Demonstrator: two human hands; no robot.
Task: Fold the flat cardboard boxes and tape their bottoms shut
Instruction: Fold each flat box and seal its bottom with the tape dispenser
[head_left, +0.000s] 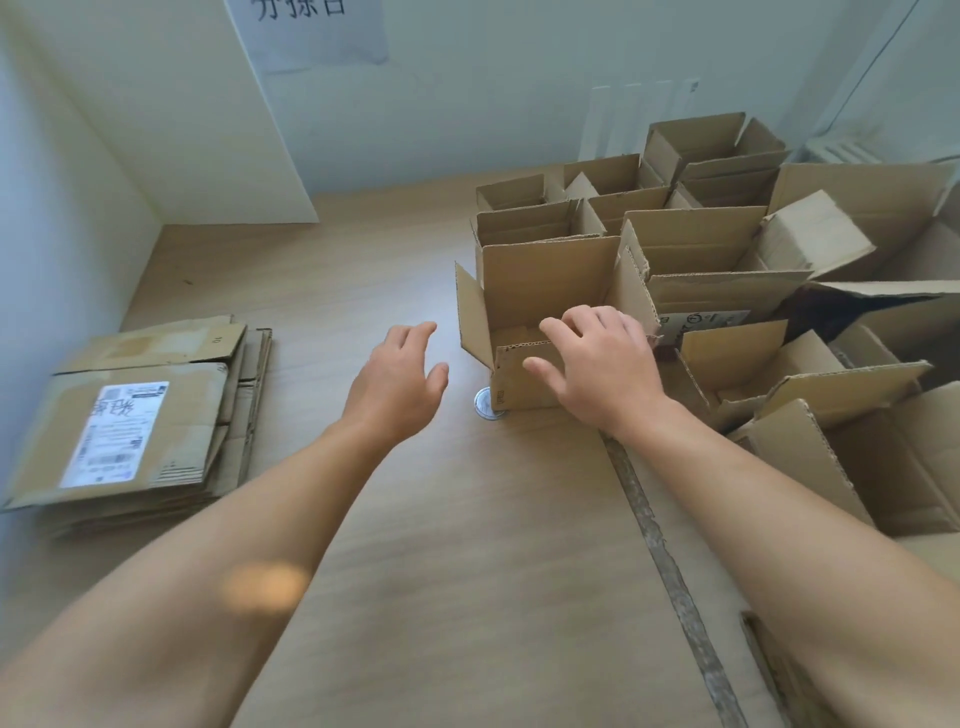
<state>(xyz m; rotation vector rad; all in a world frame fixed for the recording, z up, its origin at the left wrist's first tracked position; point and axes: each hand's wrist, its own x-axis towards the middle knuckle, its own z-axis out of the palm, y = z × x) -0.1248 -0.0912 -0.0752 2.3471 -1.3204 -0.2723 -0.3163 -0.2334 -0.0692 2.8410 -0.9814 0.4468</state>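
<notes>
The right hand (597, 364) curls over the near rim of the upright box (540, 280) — the left hand (397, 379) hovers spread, empty, beside its left flap. Open bench (363, 270) separates it from the flat stack (171, 410) at the left edge.

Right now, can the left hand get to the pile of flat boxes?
Probably yes. The left hand is open and holds nothing, and only bare table lies between it and the flat boxes.

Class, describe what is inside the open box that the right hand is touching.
Inside the open box, only bare cardboard shows: the far wall and a strip of folded bottom flaps. The right hand and the near wall cover the rest of the floor.
</notes>
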